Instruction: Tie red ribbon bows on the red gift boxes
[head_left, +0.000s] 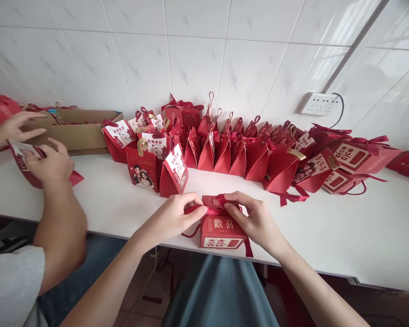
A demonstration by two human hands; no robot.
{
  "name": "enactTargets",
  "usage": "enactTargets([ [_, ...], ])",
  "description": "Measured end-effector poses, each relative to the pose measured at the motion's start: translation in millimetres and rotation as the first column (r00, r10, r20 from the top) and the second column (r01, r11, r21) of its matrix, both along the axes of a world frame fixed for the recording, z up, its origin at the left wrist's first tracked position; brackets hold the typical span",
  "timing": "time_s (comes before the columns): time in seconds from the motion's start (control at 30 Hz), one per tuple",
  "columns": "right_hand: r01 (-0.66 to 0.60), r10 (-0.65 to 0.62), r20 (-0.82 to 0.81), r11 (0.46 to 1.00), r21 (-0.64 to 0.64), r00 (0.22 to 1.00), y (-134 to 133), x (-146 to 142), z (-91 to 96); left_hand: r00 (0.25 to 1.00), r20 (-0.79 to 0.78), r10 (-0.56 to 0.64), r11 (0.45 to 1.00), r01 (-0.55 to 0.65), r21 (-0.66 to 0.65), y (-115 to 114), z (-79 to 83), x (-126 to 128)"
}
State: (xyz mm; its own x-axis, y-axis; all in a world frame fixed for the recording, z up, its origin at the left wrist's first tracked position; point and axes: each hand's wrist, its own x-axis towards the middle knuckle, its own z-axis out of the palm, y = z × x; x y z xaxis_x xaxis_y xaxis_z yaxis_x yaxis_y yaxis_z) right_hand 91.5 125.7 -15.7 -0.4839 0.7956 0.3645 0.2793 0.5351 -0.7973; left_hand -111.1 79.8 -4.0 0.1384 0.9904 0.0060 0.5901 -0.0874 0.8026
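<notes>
A box (221,229) sits at the near edge of the counter (347,227), between the person's left fingers (198,215) and right fingers (237,216). Behind it, a row of boxes (206,158) stands before the wall (197,59), a carton (82,138) to the row's left, stacked boxes (359,161) at its right, below a socket strip (320,103).

The head camera looks forward and down (from close above) across the table (330,229) to the wall (197,61).
</notes>
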Motion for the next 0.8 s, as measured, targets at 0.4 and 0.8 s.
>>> enactTargets([
  [0.4, -0.019, 0.021, 0.031, 0.998, -0.067, 0.999, -2, -15, -2.2, 0.99, -0.137, 0.035, 0.999, -0.038, -0.023, -10, 6.5, -5],
  [0.8, -0.02, 0.0, -0.107, 0.984, -0.179, 0.994, 0, -14, -11.9, 0.986, -0.144, -0.089, 0.991, 0.103, 0.091, -3, 15.4, -6],
])
